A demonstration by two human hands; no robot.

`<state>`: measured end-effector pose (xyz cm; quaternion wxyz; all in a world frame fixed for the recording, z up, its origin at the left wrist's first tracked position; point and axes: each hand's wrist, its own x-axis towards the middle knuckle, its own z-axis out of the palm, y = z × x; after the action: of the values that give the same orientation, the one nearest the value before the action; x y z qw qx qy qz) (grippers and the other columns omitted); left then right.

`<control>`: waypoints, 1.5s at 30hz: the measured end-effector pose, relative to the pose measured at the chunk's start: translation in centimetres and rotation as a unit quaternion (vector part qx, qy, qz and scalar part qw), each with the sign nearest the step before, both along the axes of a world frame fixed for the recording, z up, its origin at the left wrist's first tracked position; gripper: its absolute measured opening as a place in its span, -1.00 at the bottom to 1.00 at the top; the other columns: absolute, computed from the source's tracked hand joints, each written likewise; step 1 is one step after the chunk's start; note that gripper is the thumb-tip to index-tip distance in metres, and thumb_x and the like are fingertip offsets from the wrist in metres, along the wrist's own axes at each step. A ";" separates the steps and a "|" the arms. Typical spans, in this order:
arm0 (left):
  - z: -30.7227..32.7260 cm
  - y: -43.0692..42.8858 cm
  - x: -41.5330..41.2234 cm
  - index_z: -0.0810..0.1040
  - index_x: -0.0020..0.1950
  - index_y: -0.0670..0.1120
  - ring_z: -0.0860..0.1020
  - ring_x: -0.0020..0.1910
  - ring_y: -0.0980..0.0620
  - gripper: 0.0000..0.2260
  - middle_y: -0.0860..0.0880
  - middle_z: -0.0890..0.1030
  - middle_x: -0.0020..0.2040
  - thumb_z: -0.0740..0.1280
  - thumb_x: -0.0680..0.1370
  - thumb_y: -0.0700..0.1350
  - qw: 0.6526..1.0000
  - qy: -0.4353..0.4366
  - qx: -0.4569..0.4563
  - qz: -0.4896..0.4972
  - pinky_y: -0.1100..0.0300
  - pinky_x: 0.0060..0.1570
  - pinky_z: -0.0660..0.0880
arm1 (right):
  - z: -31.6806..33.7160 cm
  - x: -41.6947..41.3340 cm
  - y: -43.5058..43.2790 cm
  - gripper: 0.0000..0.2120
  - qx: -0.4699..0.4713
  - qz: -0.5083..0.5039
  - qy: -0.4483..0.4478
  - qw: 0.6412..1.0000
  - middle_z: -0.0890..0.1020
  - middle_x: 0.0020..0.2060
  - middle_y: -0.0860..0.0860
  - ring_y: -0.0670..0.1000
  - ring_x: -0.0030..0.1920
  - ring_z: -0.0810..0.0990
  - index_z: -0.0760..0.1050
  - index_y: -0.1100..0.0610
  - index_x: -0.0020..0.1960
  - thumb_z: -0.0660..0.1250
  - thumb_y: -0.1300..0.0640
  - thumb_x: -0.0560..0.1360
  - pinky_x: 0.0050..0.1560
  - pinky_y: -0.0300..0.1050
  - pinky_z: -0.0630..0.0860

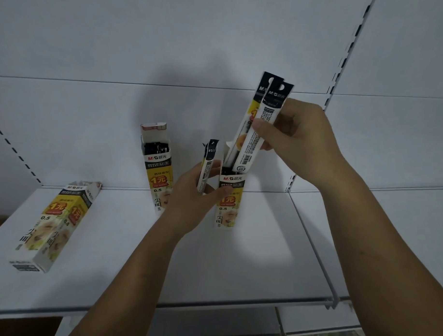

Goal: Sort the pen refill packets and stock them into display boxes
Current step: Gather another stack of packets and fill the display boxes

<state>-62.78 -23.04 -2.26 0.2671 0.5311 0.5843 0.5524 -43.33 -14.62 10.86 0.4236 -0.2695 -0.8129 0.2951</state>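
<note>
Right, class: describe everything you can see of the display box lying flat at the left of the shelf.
The display box is a long cardboard carton, white with a yellow panel, black band, red badge and "0.5". It lies on its side on the shelf, its opened top end pointing toward the back wall. Only the shelf touches it.

A white shelf fronts a white back panel with slotted uprights.

The left forearm and right forearm are raised, bare, and angled inward. The left hand is curled round a packet, with its thumb stretched rightward. The right hand is held higher, and a pair of packets is pinched between its thumb and fingers.
</note>
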 end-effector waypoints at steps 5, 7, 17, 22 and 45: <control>0.0 0.1 0.2 0.55 0.44 0.08 0.72 -0.17 0.05 -0.53 0.21 0.66 0.24 0.54 0.55 -0.07 1.000 0.005 0.006 0.005 0.36 -0.11 0.61 | -0.4 -0.6 0.4 -0.90 -0.004 0.001 -0.021 1.000 0.75 -0.12 0.09 0.16 -0.13 0.74 0.65 0.05 0.03 0.41 0.04 0.60 -0.12 0.27 0.67; 0.0 0.1 0.1 0.55 0.45 0.06 0.71 -0.17 0.05 -0.53 0.17 0.67 0.26 0.53 0.55 -0.07 1.000 0.005 0.007 0.003 0.36 -0.12 0.61 | -0.5 -0.7 0.5 -0.94 -0.007 0.000 -0.030 1.000 0.75 -0.12 0.05 0.10 -0.16 0.74 0.62 0.07 0.04 0.42 0.08 0.61 -0.11 0.22 0.68; 0.0 -0.1 0.2 0.55 0.36 0.16 0.70 -0.19 0.04 -0.57 0.25 0.66 0.21 0.54 0.54 -0.07 1.000 0.004 0.010 0.002 0.37 -0.13 0.60 | 0.0 0.4 1.1 -0.92 -0.034 0.058 -0.043 0.997 0.76 -0.09 0.02 0.00 -0.12 0.75 0.63 0.14 0.08 0.43 0.15 0.62 -0.09 -0.05 0.70; -0.1 0.2 0.2 0.55 0.45 0.05 0.70 -0.18 0.02 -0.53 0.19 0.66 0.24 0.54 0.55 -0.07 1.000 0.005 0.009 0.012 0.37 -0.14 0.59 | -1.7 -0.3 1.8 -0.83 -0.053 0.047 -0.072 0.995 0.73 -0.06 0.14 0.05 -0.09 0.75 0.63 0.16 0.11 0.48 0.10 0.58 0.03 0.17 0.69; 0.0 0.0 0.1 0.57 0.39 0.13 0.71 -0.19 0.06 -0.57 0.24 0.67 0.23 0.55 0.55 -0.07 1.000 0.018 0.009 0.009 0.32 -0.10 0.63 | -0.9 -0.8 1.6 -0.81 0.011 -0.020 -0.010 1.000 0.71 -0.12 0.18 0.16 -0.17 0.62 0.69 0.02 0.09 0.55 0.00 0.51 -0.11 0.07 0.62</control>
<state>-62.65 -23.01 -2.21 0.2465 0.5384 0.5888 0.5502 -44.17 -13.06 9.97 0.4242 -0.2843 -0.8146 0.2750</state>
